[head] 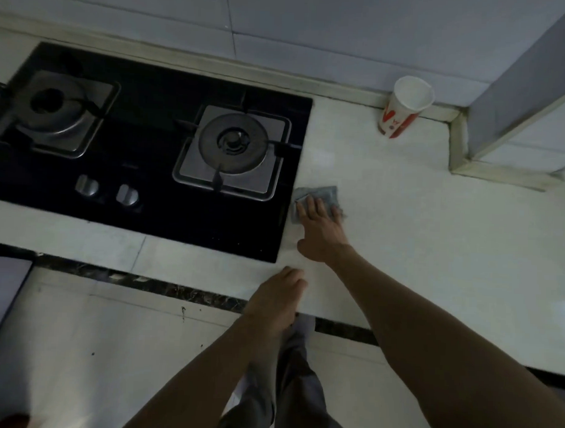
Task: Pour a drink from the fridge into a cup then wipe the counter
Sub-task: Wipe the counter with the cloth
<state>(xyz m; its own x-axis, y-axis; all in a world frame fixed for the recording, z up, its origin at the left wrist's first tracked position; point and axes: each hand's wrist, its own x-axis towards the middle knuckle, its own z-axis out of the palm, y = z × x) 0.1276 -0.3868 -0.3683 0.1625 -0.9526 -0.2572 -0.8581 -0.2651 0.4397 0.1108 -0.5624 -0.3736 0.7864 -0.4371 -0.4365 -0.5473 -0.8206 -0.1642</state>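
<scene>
A grey cloth lies flat on the white counter, just right of the hob's edge. My right hand presses on it with straight, spread fingers, covering its near half. My left hand rests at the counter's front edge, fingers loosely curled and holding nothing. A white and red paper cup stands upright at the back of the counter by the wall; its contents cannot be told.
A black glass gas hob with two burners and two knobs fills the counter's left part. A tiled pillar juts out at the back right. The dark counter trim runs along the front; light floor tiles lie below.
</scene>
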